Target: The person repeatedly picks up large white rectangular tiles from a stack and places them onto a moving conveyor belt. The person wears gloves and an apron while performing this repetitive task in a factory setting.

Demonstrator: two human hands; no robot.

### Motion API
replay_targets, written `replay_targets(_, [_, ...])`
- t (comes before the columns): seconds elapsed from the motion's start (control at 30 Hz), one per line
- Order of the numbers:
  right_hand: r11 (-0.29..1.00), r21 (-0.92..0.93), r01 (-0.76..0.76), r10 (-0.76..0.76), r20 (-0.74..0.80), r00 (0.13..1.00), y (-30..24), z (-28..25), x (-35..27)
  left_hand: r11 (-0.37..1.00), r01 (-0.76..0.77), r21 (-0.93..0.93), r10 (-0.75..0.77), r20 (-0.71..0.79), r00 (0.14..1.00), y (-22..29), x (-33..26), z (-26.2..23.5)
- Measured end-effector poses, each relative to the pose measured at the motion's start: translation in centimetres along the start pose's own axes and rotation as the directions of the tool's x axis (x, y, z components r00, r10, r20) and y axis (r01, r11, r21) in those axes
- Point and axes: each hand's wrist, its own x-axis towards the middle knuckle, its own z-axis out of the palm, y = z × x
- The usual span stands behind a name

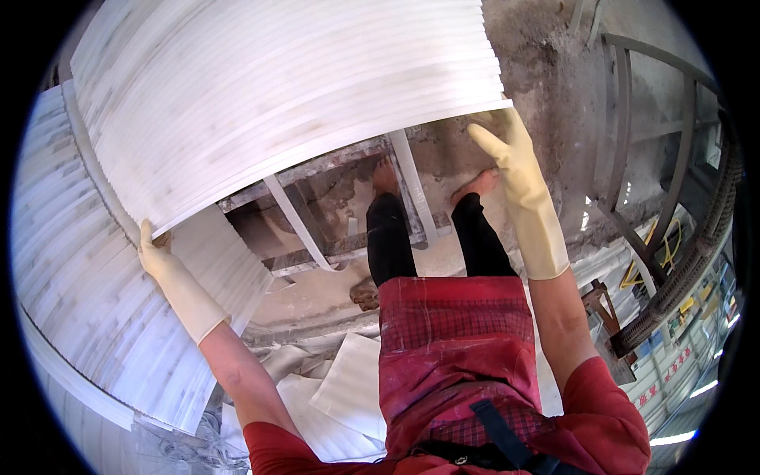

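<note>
A large white ribbed sheet point(277, 95) fills the upper half of the view, held up in front of me. My left hand point(162, 265), in a pale yellow rubber glove, grips its lower left corner. My right hand point(514, 158), gloved the same way, holds its lower right corner, fingers wrapped on the edge. Below the sheet I see my dark trouser legs and bare feet point(475, 186) on a wet, dirty concrete floor, and a red checked apron point(451, 348).
A stack of similar white ribbed sheets point(87, 301) lies to my left. A metal frame with white bars point(309, 229) stands on the floor under the sheet. White cloths or sheets point(348, 388) lie by my legs. A metal railing point(657, 198) runs on the right.
</note>
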Motion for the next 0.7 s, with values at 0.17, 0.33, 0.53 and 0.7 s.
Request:
replay_targets(0.17, [0.996, -0.082, -0.019, 0.011, -0.097, 0.995, 0.0, 0.9, 0.3, 0.999, 0.043, -0.008, -0.043, -0.006, 0.999, 0.5, -0.6, 0.3])
replay_targets(0.33, [1.000, 0.012, -0.008, 0.010, -0.091, 0.996, -0.4, 1.2, 0.0, 1.000, -0.005, 0.001, 0.005, 0.037, 0.999, 0.7, -1.0, 0.2])
replay_targets(0.53, [0.997, -0.028, 0.066, -0.068, -0.079, 0.995, -0.9, 0.6, 0.0, 1.000, 0.004, -0.007, -0.004, 0.053, 0.999, 0.8, -1.1, 0.3])
replay_targets(0.7, [0.946, -0.281, -0.161, 0.080, -0.278, 0.957, -0.8, -0.1, 2.0, 1.000, -0.013, 0.015, 0.013, 0.016, 1.000, 0.7, -1.4, 0.3])
